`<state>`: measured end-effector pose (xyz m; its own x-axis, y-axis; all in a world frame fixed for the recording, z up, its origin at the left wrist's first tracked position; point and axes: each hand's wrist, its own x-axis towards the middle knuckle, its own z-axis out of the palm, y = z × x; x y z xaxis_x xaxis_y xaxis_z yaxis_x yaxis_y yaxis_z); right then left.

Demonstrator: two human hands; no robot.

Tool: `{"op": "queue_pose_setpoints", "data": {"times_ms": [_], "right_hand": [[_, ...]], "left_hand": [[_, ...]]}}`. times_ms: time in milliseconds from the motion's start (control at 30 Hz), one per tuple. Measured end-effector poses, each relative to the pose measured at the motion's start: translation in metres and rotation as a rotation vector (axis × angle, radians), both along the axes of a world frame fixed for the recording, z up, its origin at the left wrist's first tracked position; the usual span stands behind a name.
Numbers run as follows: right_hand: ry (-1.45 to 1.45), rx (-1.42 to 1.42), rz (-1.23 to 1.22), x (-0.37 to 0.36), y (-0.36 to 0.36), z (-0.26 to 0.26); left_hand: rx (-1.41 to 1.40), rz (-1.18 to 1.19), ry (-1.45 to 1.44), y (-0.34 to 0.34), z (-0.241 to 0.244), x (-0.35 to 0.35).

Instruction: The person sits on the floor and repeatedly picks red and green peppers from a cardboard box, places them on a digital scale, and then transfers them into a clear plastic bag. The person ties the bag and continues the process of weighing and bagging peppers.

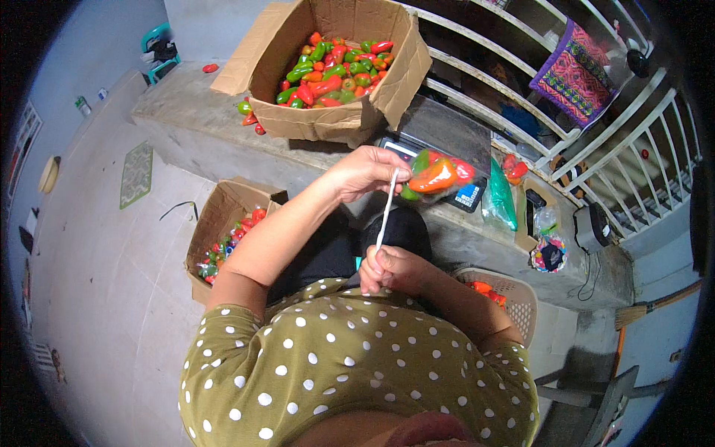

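Note:
My left hand [368, 174] pinches the gathered neck of a clear plastic bag of peppers [435, 174], with orange, red and green ones showing inside. The bag hangs over a digital scale [469, 195] on the concrete ledge and hides part of it. From the bag's neck a twisted white strip [386, 212] runs down to my right hand [391, 269], whose fingers are closed on its lower end close to my body. Beyond my hands, a large open cardboard box [313, 120] holds many loose red and green peppers.
A smaller cardboard box [195, 251] with bagged peppers stands on the floor at left. A plastic basket [528, 313] with peppers is at right. Along the ledge [223, 134] lie a green plastic bag [500, 201], a small tray [525, 223] and a few loose peppers. White railings [469, 67] rise behind.

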<state>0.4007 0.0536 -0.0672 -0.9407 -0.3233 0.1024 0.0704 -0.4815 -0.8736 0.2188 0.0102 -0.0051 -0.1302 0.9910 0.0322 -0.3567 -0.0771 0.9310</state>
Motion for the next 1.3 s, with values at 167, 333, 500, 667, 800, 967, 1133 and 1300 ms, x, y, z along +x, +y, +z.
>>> {"op": "queue_pose_setpoints", "data": {"times_ms": [167,333,500,667,800,967,1133,1300], "right_hand": [[-0.229,-0.009,-0.409,-0.011,0.057,-0.015],[-0.228,0.240,-0.647,-0.019,0.122,0.012],[-0.274,0.495,-0.732,-0.001,0.044,0.070],[-0.156,-0.098,-0.200,-0.003,0.013,-0.010],[-0.143,-0.008,-0.435,-0.010,0.053,-0.006],[-0.200,0.208,-0.615,-0.018,0.123,-0.003],[-0.107,0.275,-0.745,-0.015,0.039,0.067],[-0.216,-0.236,-0.382,-0.002,0.011,0.020]], "left_hand": [[0.098,-0.101,0.239,-0.019,0.003,0.003],[-0.058,0.119,0.335,-0.011,-0.035,0.007],[-0.113,0.319,-0.047,0.004,-0.031,0.001],[0.077,-0.009,-0.508,-0.003,-0.020,0.021],[-0.038,0.081,-0.345,-0.012,-0.040,0.017],[0.060,0.500,0.931,0.002,-0.072,0.008],[0.034,0.430,-0.089,0.029,-0.055,0.008],[0.190,0.014,-0.489,0.012,-0.032,0.023]]}}
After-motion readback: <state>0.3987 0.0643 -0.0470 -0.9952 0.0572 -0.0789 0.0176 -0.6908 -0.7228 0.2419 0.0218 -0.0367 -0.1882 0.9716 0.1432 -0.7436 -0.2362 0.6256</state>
